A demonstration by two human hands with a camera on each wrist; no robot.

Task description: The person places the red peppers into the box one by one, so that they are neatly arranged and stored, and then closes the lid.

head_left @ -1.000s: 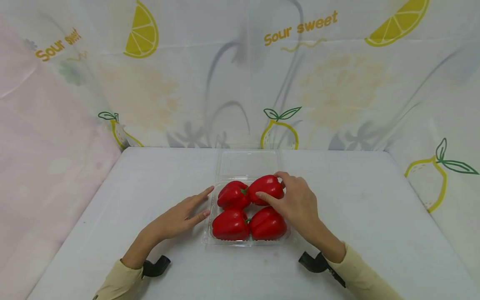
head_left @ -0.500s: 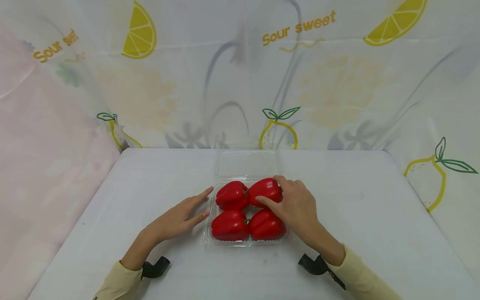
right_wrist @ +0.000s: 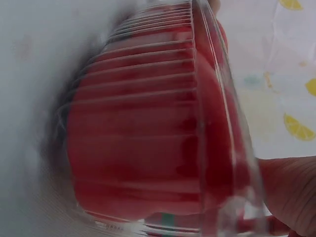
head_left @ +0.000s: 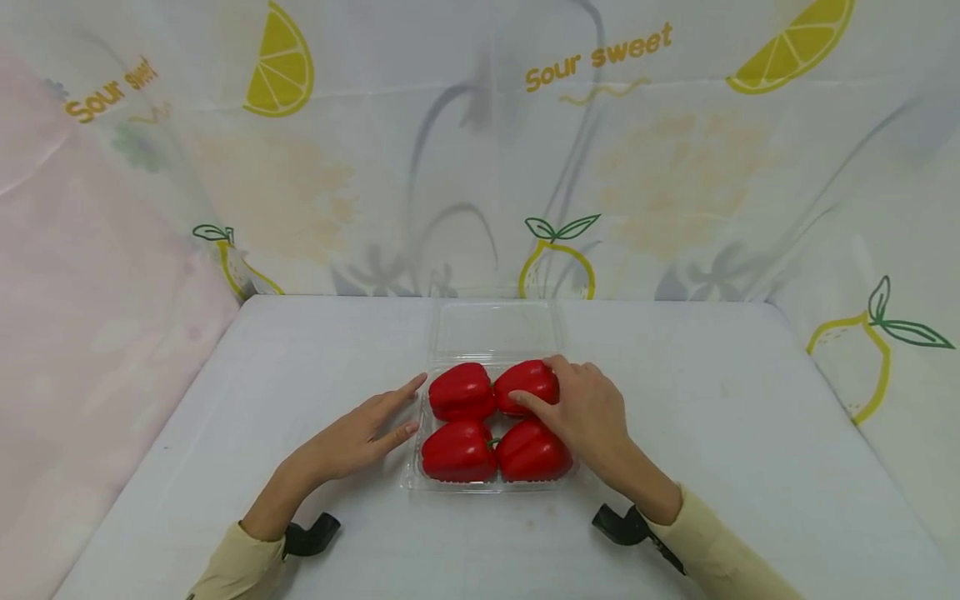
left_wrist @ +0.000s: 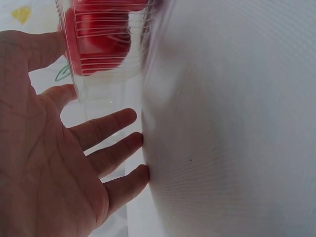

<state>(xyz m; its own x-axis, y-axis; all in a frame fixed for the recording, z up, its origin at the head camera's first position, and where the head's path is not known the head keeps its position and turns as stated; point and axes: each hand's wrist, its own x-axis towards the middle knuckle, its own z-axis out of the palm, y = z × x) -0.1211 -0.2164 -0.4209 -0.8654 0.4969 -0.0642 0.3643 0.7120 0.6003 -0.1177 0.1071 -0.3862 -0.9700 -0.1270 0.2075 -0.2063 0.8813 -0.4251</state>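
A clear plastic clamshell box [head_left: 414,468] holds red bell peppers in two rows of two. My right hand [head_left: 588,412] grips the back-right bell pepper [head_left: 522,383], thumb on its near side and fingers round its right end. Left of it lies the back-left bell pepper [head_left: 459,392]. In front are the front-left bell pepper [head_left: 456,452] and the front-right bell pepper [head_left: 534,450]. My left hand [head_left: 360,433] is spread at the box's left side. In the left wrist view, its thumb and index fingertip meet the box's rim.
The box's clear lid [head_left: 495,327] lies folded back behind the peppers. A white cloth covers the table [head_left: 712,400]. A lemon-print curtain [head_left: 480,150] rises at the table's back edge.
My right hand has pressed the back-right pepper down and slightly left into the box. The back-left pepper has turned a little and shifted left. My left hand has stayed put.
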